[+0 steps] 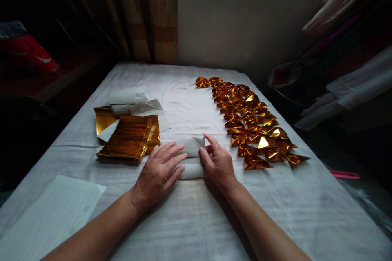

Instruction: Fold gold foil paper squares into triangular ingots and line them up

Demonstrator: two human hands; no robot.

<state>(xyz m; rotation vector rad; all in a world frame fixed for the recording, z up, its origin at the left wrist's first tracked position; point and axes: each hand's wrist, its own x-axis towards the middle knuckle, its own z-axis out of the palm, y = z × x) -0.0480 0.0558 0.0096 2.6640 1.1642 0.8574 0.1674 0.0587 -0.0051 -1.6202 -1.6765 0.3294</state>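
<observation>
**Both hands pressing a folded white sheet at mid-tabletop**

Head view. The left hand (159, 171) lies palm down, fingers extended and flat, covering the left part of a folded white paper sheet (192, 147). Its grip is open and flat; it presses on the sheet rather than closing around it. The right hand (218, 163) rests on the right edge of the same sheet, fingers curled lightly, fingertips touching the upper fold. Whether the thumb pinches the paper cannot be told from this view. The sheet sits at the centre of the tabletop (275, 220), which is covered with a white cloth.

Left of the hands, near but apart, lies a stack of gold foil sheets (130, 138); some white-backed sheets (128, 100) lie curled or loose at its far edge. To the right of the hands, folded gold foil pieces (251, 120) run in a band from just beside the right hand toward the far end of the tabletop. A lined white paper (52, 216) lies at the near left corner, well apart from the hands.
</observation>
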